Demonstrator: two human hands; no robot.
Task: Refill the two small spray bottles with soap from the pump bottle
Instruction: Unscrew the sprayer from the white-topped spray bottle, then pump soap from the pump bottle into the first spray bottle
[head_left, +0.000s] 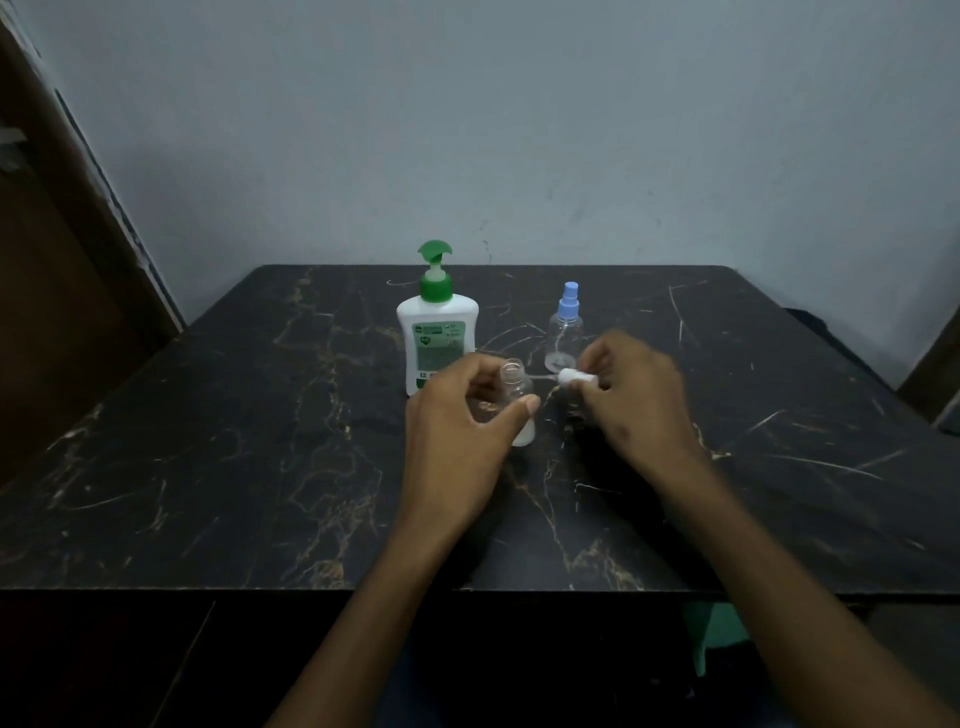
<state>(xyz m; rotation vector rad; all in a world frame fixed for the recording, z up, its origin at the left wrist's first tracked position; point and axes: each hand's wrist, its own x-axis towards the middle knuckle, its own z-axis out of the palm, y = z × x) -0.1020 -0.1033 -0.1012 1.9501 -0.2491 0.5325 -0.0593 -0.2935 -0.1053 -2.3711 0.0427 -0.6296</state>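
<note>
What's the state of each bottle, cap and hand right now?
Pump bottle: upright on the table, pump head on, untouched.
Blue-capped spray bottle: upright, cap on, looks almost empty.
Open spray bottle: cap off, mouth open, held by the left hand.
White spray cap: off its bottle, dip tube showing, pinched in the right hand.
Left hand: gripping the open spray bottle.
Right hand: holding the white spray cap.

Your bench (260, 441) is black, veined with gold and white like marble. Your pump bottle (437, 349) is white with a green pump and green label. One clear spray bottle (564, 332) wears a blue top; the spray head (576, 378) you hold is white.
</note>
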